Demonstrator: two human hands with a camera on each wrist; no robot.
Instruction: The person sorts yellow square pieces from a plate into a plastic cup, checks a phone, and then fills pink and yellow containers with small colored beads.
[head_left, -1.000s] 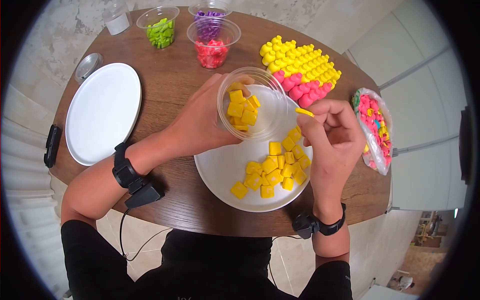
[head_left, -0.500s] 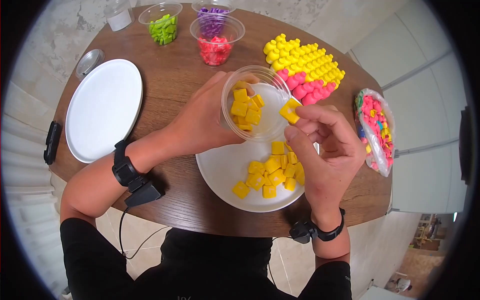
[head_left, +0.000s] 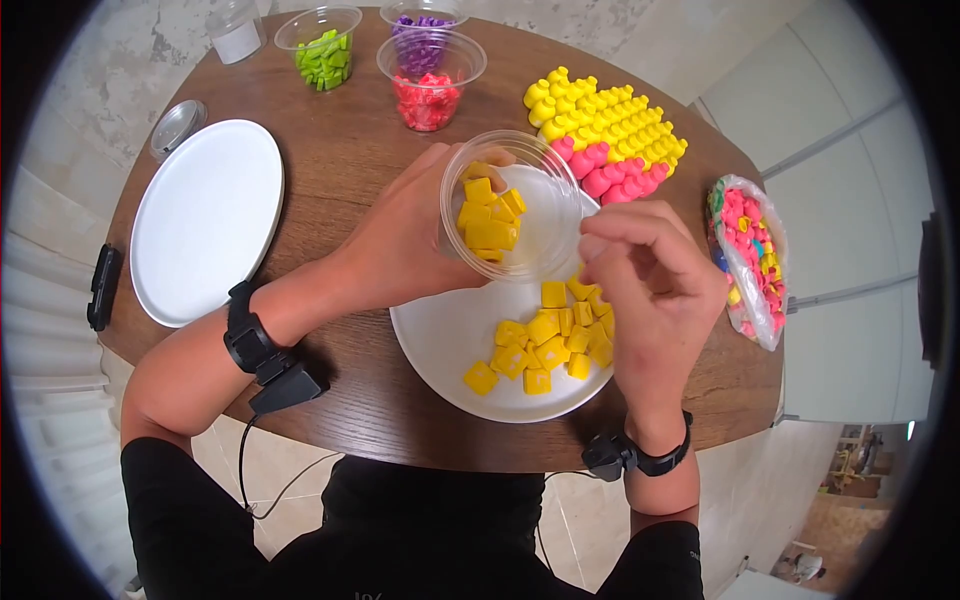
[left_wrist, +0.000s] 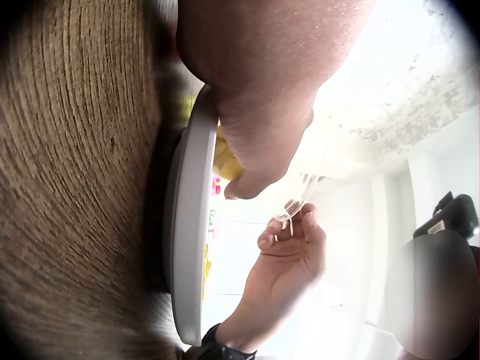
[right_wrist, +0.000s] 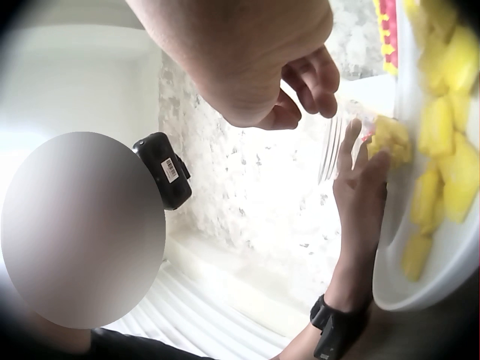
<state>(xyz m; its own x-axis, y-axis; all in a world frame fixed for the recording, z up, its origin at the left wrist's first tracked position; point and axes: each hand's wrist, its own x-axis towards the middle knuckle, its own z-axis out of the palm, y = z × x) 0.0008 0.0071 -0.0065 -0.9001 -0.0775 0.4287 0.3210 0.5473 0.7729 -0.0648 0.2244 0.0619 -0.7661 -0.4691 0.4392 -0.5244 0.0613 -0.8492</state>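
Observation:
My left hand [head_left: 400, 240] grips a clear plastic cup [head_left: 548, 225], tilted so its mouth faces the head camera. Several flat yellow square pieces [head_left: 488, 222] lie inside. My right hand [head_left: 660, 285] is beside the rim, fingers bent and no piece showing between them; the right wrist view shows its bare fingertips [right_wrist: 324, 103] near the cup. Below both hands stands a white plate [head_left: 440, 355] with a spread of more yellow square pieces [head_left: 545, 340], some overlapping. The right hand hides part of the plate's right side.
Tubs of green pieces [head_left: 325, 62], red pieces [head_left: 428, 103] and purple pieces [head_left: 422, 45] stand at the back. A second white plate [head_left: 208, 225] lies left, near a clear lid [head_left: 178, 130]. Yellow and pink bottle-shaped items [head_left: 610, 130] are back right, a bag [head_left: 750, 260] at the right edge.
My right hand picked a yellow piece up over the plate, carried it left to the cup's rim and let it go; the piece now lies in the cup. The left hand stays nearly still.

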